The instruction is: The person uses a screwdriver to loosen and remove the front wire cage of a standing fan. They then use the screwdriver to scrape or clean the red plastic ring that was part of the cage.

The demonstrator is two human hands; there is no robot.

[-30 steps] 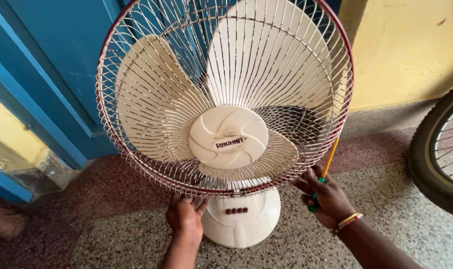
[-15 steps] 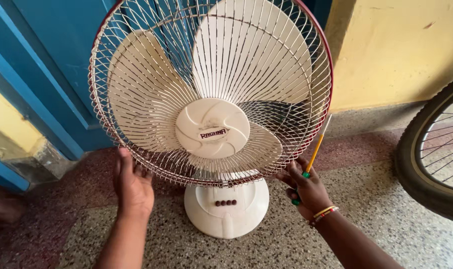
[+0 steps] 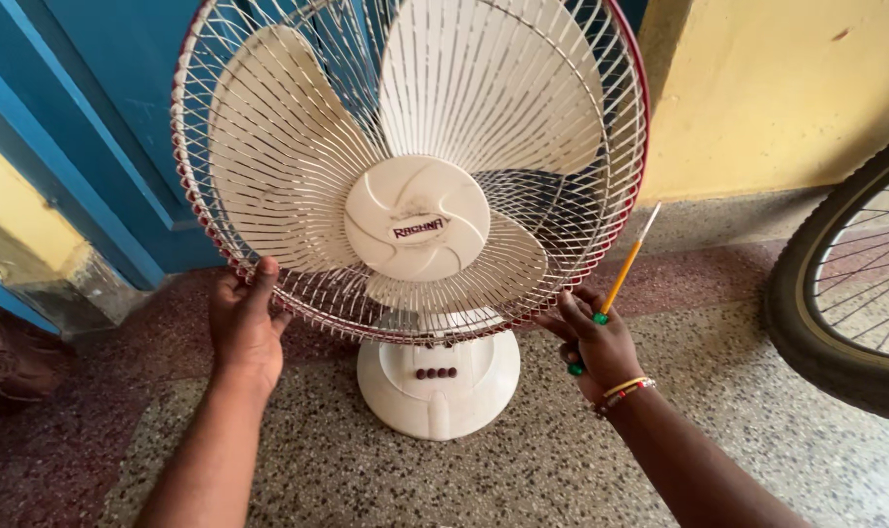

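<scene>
The left hand (image 3: 244, 328) grips the lower left rim of the fan guard (image 3: 268, 166), fingers (image 3: 265, 276) curled over the red edge. The white table fan stands on the speckled floor (image 3: 562, 460), its base (image 3: 438, 383) between both hands. The right hand (image 3: 596, 342) touches the lower right rim, fingers clamped on a yellow screwdriver (image 3: 628, 262) that slants up and right, beside the guard.

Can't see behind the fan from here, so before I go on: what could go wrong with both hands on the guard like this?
The screwdriver in the right hand points up beside the wire guard; its tip could slip between the wires toward the blades. The left hand grips the guard's lower rim, so pulling might tip the fan on its round base.
</scene>
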